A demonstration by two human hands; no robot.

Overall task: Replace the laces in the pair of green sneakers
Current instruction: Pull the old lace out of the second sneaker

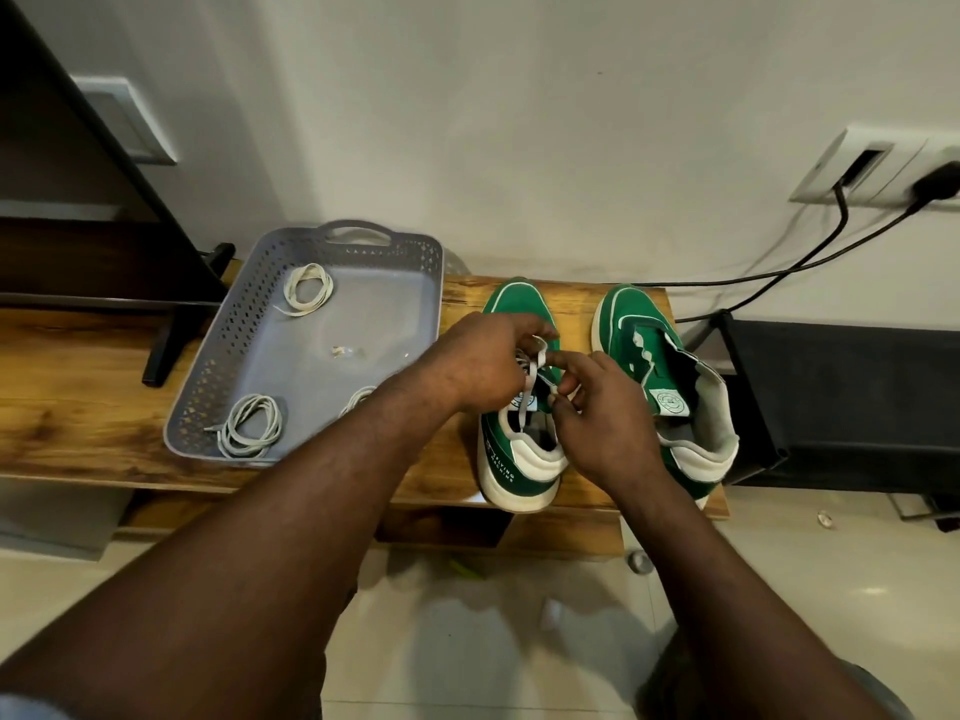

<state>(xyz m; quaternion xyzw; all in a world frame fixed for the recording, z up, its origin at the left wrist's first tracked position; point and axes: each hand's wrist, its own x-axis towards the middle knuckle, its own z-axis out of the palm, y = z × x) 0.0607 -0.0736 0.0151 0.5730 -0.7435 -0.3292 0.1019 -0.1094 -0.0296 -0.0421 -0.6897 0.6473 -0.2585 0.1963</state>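
Firstly, a brown wooden bench [78,407] with visible grain runs across the frame from 9 o'clock to 3 o'clock and bears the items below.

Item: left green sneaker [519,459], green upper, white sole and heel collar. It stands upright just right of centre, toe toward 12 o'clock. A white flat lace [531,379] rises from its eyelet rows above the tongue.

Item: left hand [483,361], over the sneaker's forefoot at 9 o'clock of the lace. Its fingers are curled and pinch a loop of the lace.

Item: right hand [602,413], at 3 o'clock of the lace. Its thumb and forefinger are pressed together on a strand of the lace near the tongue.

Item: right green sneaker [660,387], matching, at 3 o'clock of the first and apart from it. It stands upright with its tongue open, showing a round label.

Item: grey perforated plastic tray [239,324] with a handle, on the bench at 9 o'clock of the sneakers. It holds three coiled white laces [307,289]: one at the tray's 12 o'clock, one at its 7 o'clock, and one at its 5 o'clock partly hidden by the left forearm.

Item: white wall socket [883,168] at 2 o'clock, with black cables [779,272] trailing from it along the wall.

Item: black fabric rack [841,397] at 3 o'clock, just beside the bench end.
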